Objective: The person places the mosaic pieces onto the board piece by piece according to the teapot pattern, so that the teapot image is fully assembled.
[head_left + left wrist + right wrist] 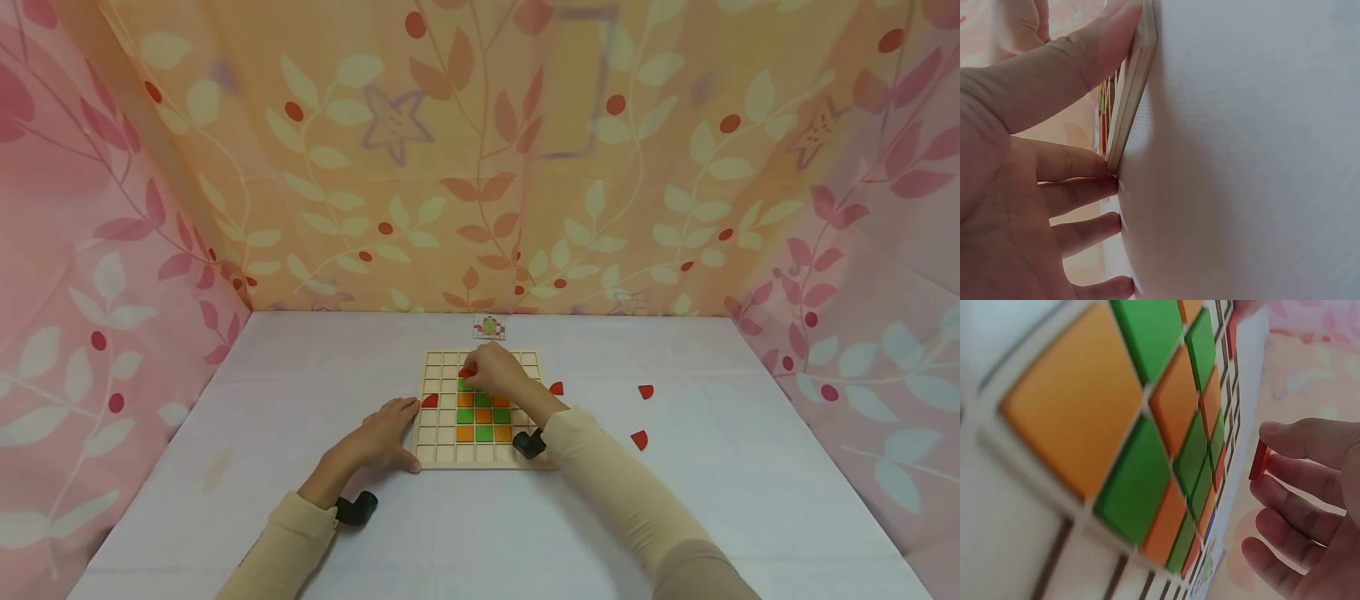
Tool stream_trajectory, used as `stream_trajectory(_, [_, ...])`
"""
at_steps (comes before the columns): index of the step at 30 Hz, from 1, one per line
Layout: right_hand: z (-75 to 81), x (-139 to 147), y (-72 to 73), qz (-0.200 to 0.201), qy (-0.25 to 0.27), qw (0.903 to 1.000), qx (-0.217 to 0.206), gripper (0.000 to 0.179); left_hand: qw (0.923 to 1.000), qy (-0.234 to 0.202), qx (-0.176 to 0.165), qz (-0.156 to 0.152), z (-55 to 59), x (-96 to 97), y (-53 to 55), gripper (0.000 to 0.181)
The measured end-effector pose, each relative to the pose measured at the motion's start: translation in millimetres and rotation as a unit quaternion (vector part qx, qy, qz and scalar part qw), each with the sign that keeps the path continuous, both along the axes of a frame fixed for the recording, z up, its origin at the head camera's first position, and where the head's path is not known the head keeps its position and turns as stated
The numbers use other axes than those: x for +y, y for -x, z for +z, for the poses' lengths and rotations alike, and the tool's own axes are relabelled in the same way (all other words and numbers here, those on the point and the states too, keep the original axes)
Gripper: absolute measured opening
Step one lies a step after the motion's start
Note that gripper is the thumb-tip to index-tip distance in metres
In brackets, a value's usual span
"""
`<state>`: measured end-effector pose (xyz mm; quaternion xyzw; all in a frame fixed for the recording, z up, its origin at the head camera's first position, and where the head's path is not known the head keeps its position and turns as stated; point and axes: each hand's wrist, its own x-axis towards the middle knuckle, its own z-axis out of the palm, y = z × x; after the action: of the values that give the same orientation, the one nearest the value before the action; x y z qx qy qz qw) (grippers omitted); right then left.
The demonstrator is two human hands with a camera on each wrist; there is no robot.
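Observation:
A pale wooden grid board (pixel 442 452) carries green and orange square tiles in a checkered block, with a red quarter-round tile (pixel 430 401) near its left side. The left hand (pixel 378 433) rests against the board's left edge; in the left wrist view its thumb (pixel 1066 69) lies along the edge and its fingers are extended. Over the upper part of the board, the right hand (pixel 501 371) pinches a red tile (pixel 1260 460) between thumb and fingertips, held clear of the board in the right wrist view. This hand and forearm hide part of the grid.
Loose red quarter-round tiles lie right of the board: one near its edge (pixel 557 388), another red tile (pixel 646 392) farther out, and a third red tile (pixel 639 439) nearer. A small picture card (pixel 489 326) lies behind the board. Patterned curtains (pixel 480 167) surround the white table.

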<state>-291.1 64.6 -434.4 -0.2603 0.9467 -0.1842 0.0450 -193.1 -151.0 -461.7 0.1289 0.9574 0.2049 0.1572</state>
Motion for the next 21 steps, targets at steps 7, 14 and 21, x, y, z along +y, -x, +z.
stream_trajectory(7, [-3.8, -16, -8.6, 0.02, -0.019, 0.9996, 0.0, 0.012, 1.0, -0.001, -0.004, -0.003, 0.9, -0.8, 0.7, 0.102])
stream_trajectory(14, [-7.4, -29, -14.5, 0.031, -0.026, 0.9991, -0.013, 0.014, 1.0, 0.002, -0.003, -0.008, 0.5, -1.6, 1.9, 0.102])
stream_trajectory(21, [-9.1, -35, -20.3, 0.03, -0.045, 0.9984, -0.016, 0.015, 0.9999, -0.004, -0.004, -0.009, 0.8, -1.9, 2.0, 0.102])
